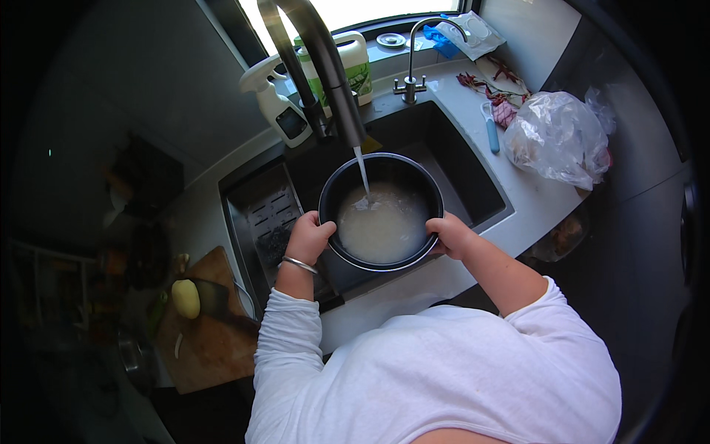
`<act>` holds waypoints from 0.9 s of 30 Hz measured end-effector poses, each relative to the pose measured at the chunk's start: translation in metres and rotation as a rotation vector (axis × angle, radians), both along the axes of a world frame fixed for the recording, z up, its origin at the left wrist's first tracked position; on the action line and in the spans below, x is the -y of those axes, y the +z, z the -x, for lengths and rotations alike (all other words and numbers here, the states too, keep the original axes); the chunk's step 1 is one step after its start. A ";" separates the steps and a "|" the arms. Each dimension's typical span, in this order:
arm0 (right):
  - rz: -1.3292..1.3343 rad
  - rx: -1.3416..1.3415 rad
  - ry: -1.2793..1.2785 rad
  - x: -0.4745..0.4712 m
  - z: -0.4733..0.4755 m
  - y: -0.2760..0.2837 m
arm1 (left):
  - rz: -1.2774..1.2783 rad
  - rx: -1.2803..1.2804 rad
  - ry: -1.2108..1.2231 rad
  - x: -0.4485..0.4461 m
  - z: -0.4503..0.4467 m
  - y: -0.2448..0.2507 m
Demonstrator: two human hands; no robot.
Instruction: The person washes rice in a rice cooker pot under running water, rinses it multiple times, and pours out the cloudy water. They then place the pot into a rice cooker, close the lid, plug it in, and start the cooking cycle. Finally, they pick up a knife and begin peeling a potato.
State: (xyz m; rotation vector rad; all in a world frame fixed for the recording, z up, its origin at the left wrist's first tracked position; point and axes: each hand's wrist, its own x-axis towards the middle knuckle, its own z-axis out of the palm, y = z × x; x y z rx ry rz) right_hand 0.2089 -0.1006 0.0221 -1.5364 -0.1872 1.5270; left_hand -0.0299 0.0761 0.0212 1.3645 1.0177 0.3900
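Observation:
A dark round cooking pot [383, 266] with a pale rim is held over the dark sink [488, 194]. My left hand [310, 236] grips its left rim, thumb on top, with a metal bangle on the wrist. On the right side of the rim, my right hand [452, 236] holds on the same way; its fingers are partly hidden below. Water runs from the dark faucet [341, 105] into the pot. Inside is cloudy whitish water [380, 233] over pale grains that look like rice.
Left of the sink lies a wooden cutting board [205, 355] with a peeled potato [186, 298] and a knife [213, 299]. A spray bottle [277, 108] stands behind. At right are a small tap [409, 89], a blue-handled peeler [491, 133] and a plastic bag [557, 139].

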 end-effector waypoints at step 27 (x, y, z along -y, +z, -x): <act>0.036 0.007 -0.065 -0.020 0.012 -0.013 | -0.777 -0.207 -0.196 -0.141 -0.131 0.025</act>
